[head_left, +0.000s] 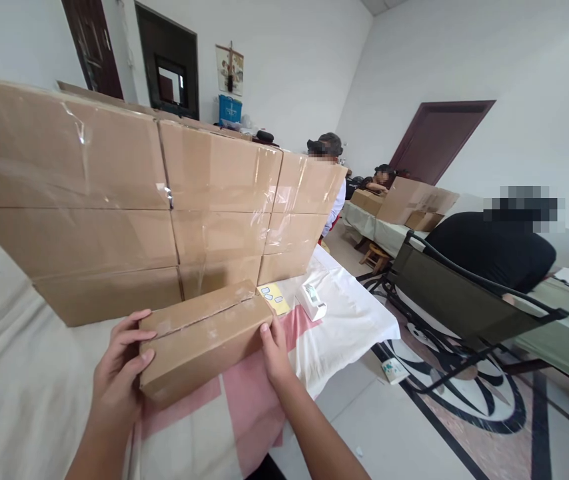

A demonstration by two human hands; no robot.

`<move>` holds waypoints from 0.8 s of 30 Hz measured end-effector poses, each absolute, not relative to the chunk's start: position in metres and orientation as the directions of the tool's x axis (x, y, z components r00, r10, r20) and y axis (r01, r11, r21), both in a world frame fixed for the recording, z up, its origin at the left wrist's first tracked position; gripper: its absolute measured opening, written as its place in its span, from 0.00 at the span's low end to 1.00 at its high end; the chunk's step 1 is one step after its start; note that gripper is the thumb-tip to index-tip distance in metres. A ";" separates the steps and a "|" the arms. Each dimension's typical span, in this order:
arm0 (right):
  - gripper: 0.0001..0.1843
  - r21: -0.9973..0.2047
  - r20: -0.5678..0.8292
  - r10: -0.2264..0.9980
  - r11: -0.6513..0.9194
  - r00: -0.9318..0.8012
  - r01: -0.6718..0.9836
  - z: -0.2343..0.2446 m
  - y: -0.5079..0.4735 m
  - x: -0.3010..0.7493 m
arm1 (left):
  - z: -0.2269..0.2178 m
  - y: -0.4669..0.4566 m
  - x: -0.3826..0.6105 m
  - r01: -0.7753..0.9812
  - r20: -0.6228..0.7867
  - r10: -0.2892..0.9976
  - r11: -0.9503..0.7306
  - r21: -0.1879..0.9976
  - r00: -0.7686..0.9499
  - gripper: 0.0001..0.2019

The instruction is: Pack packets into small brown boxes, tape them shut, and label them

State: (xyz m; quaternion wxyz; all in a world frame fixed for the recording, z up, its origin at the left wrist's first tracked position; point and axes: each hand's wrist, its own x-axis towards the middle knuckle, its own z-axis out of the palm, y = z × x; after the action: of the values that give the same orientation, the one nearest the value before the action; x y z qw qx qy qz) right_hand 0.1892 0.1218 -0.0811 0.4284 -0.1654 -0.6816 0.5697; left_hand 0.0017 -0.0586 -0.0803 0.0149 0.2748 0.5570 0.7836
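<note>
A long brown cardboard box (pixel 209 340) lies in front of me on the cloth-covered table, its top flaps meeting at a seam along the middle. My left hand (pixel 122 363) grips its left end, thumb and fingers on the top edge. At the right end, my right hand (pixel 275 347) holds the box with the thumb on the near side; some of its fingers are hidden behind the corner. Just beyond the right end are a small yellow printed sheet (pixel 275 298) and a white tape dispenser (pixel 311 301).
A wall of stacked, taped cartons (pixel 224 180) rises behind the box. The white tablecloth (pixel 359 320) ends at the right. Past it are a folding chair (pixel 459 287) with a seated person (pixel 489 253), a paper cup (pixel 394 370) on the floor, and other people beside cartons (pixel 409 200).
</note>
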 end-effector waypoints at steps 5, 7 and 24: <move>0.32 -0.923 0.386 0.725 0.315 -0.571 -0.223 -0.083 0.122 0.189 | -0.079 -0.058 0.005 0.259 0.394 0.340 -0.379 0.888 -0.854 0.08; 0.32 -0.922 0.388 0.721 0.314 -0.574 -0.228 -0.084 0.122 0.190 | -0.078 -0.058 0.006 0.270 0.410 0.341 -0.388 0.881 -0.846 0.08; 0.31 -0.927 0.374 0.724 0.301 -0.579 -0.223 -0.086 0.124 0.191 | -0.078 -0.059 0.006 0.276 0.420 0.346 -0.393 0.877 -0.839 0.09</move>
State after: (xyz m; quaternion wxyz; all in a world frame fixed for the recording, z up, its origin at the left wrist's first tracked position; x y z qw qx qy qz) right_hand 0.1906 0.1236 -0.0856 0.4211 -0.1823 -0.6879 0.5624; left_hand 0.0060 -0.0586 -0.0784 0.0223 0.2830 0.5504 0.7852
